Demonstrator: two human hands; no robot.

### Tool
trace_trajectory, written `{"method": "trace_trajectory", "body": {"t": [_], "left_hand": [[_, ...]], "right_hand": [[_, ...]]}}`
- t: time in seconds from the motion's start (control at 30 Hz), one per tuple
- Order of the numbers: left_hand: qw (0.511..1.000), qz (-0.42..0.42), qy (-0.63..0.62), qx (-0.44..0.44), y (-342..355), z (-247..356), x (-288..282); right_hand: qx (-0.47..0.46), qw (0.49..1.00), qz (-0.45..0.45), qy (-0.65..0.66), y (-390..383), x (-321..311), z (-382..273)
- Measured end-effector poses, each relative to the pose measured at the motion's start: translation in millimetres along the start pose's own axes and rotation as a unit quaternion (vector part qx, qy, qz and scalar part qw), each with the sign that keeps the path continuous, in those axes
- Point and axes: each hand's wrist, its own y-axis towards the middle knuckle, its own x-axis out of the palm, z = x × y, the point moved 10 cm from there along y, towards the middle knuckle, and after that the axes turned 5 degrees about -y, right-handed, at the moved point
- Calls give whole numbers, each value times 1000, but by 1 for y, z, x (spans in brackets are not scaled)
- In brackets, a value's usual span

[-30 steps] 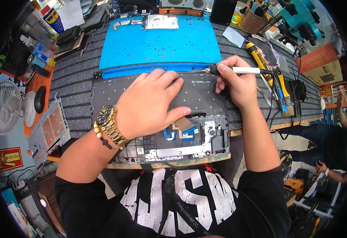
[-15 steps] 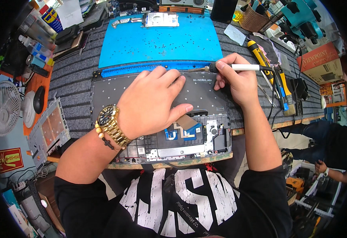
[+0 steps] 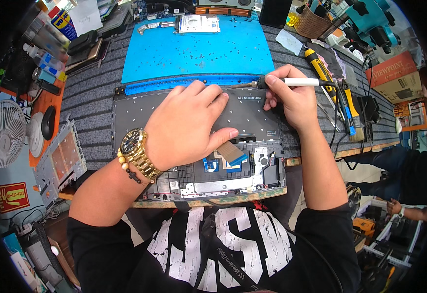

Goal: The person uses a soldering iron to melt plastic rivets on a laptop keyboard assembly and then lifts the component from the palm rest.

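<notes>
A dark grey laptop chassis point(image 3: 243, 117) lies underside up on the bench, with a ribbon cable point(image 3: 230, 154) and silver plates near its front. My left hand point(image 3: 184, 124), with watch and beads at the wrist, rests on the chassis, fingers slightly bent, thumb out. My right hand point(image 3: 291, 100) grips a soldering iron point(image 3: 301, 82) with a white handle. Its metal tip points left along the chassis's back edge, beside a long blue strip point(image 3: 174, 84); exact contact is too small to tell. A blue silicone mat point(image 3: 194, 51) lies beyond, carrying small screws and a silver drive point(image 3: 199, 23).
Screwdrivers and brushes point(image 3: 350, 112) lie at the right, near a cardboard box point(image 3: 394, 78) and a teal microscope point(image 3: 365, 19). A fan point(image 3: 6, 132), loose metal panel point(image 3: 59, 161) and bottles point(image 3: 47, 61) are at the left. Another person's hand point(image 3: 396, 207) shows at right.
The chassis and both my hands have shifted very slightly to the right since a second ago, the iron still in my right hand. The other person at the right has moved a little.
</notes>
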Motion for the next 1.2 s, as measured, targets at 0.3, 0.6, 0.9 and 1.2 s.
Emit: {"method": "trace_trajectory", "body": {"t": [0.3,0.6,0.9,1.2], "left_hand": [[1000,2,0,0,0,-1,0],[1000,18,0,4,0,0,-1],[1000,-2,7,13,2,0,4],[998,52,17,-8,-11,4,-4]], "right_hand": [[2,1000,-2,-5,0,1,-1],[-35,998,34,47,1,-10,-3],[-74,984,109,123,2,-36,-11],[-71,990,52,106,2,-19,-9]]}}
